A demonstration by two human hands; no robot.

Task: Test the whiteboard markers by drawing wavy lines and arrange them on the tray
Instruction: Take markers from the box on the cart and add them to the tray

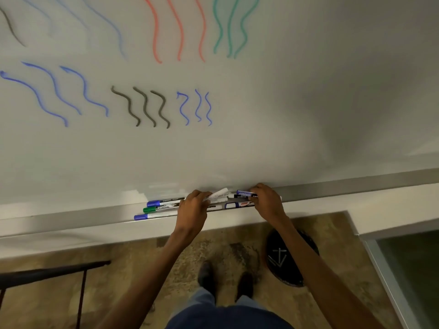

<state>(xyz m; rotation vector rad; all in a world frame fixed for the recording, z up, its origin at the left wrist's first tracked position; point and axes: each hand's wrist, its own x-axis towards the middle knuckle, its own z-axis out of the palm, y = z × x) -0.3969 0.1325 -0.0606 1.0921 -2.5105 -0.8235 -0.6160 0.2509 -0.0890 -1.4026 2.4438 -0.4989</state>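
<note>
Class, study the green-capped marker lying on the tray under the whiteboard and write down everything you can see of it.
The green-capped marker lies flat on the grey tray, capped, its green cap pointing left. The barrel looks like plastic, dark with white "camlin" lettering. It sits between two blue-capped markers, one toward the board, one toward the tray's front edge, close alongside both. Its right end disappears under the left hand, so whether the fingers touch it cannot be told.

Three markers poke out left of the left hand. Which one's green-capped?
The middle marker: green cap. The rear marker, nearest the whiteboard, and the front marker, at the lip of the tray, both have blue caps.
</note>
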